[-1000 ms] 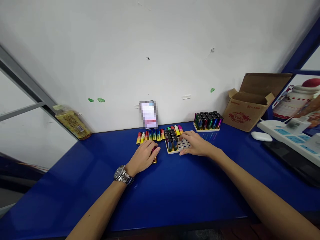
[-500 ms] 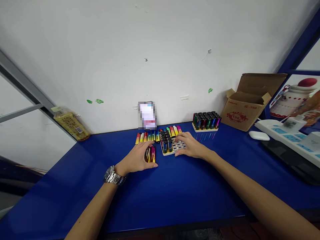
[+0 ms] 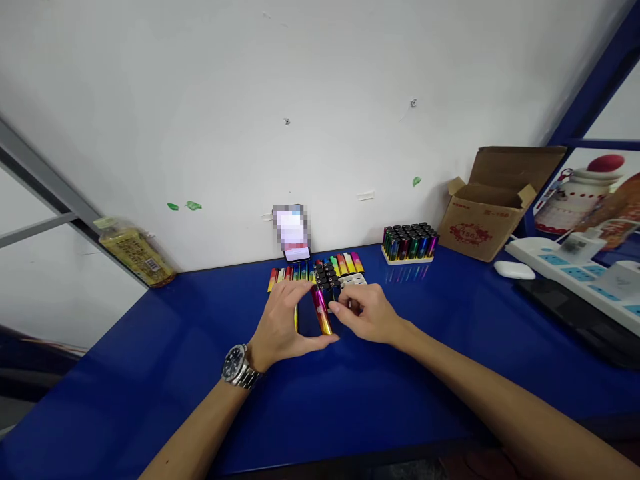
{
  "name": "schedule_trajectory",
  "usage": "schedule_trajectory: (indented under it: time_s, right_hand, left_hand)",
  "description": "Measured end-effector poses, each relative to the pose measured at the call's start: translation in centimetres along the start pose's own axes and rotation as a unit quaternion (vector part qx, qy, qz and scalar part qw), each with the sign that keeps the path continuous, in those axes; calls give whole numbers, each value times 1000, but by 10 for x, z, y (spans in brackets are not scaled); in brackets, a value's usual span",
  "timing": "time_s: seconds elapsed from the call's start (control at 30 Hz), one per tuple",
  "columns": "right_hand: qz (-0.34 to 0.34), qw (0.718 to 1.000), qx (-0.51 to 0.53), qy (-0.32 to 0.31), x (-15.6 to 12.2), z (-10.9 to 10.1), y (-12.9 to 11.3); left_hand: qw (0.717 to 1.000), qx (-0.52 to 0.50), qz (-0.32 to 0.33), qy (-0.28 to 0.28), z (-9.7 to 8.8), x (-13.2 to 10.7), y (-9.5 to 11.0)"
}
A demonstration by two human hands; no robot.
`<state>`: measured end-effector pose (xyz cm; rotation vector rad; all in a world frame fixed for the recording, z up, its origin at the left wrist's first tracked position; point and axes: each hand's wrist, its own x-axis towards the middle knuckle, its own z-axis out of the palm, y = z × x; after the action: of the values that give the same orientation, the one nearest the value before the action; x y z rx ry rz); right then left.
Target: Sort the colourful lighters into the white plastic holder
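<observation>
My left hand (image 3: pixel 280 323), with a metal watch on the wrist, is raised a little above the blue table (image 3: pixel 350 393) and closed round a few rainbow-coloured lighters (image 3: pixel 321 310). My right hand (image 3: pixel 367 312) meets it from the right, fingertips pinching the top of one of those lighters. Just behind the hands stands a pale tray (image 3: pixel 350 280), partly filled with upright black-capped lighters. A row of loose colourful lighters (image 3: pixel 345 263) lies flat behind it along the wall.
A full tray of upright lighters (image 3: pixel 410 243) stands at the back right, next to an open cardboard box (image 3: pixel 493 203). A white mouse (image 3: pixel 513 270) and a power strip (image 3: pixel 575 263) lie at the right. A yellow bottle (image 3: pixel 133 252) leans at the back left; a phone (image 3: pixel 291 232) stands against the wall.
My left hand picked lighters up off the table and lifted them. My right hand left the tray and came across to grip one of them.
</observation>
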<state>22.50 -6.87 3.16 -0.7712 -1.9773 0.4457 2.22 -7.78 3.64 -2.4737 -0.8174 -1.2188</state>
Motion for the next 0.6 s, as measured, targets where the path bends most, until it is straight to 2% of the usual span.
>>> schedule_trajectory:
  time_s: [0.2, 0.27, 0.33, 0.43, 0.53, 0.6]
  right_hand:
    - [103, 989, 66, -88, -4, 12, -9]
    - [119, 983, 104, -90, -4, 13, -7]
    - [138, 977, 153, -59, -4, 13, -4]
    - [176, 954, 243, 28, -2, 9, 2]
    - [212, 921, 308, 108, 4, 4, 8]
    - [242, 902, 330, 140, 7, 1, 13]
  left_hand:
    - [998, 12, 65, 6, 7, 1, 9]
    - [998, 6, 65, 7, 7, 1, 7]
    - [999, -7, 42, 11, 6, -1, 4]
    - [1000, -1, -21, -4, 2, -7, -6]
    - [995, 19, -88, -47, 0, -12, -16]
    - [986, 14, -139, -92, 0, -14, -21]
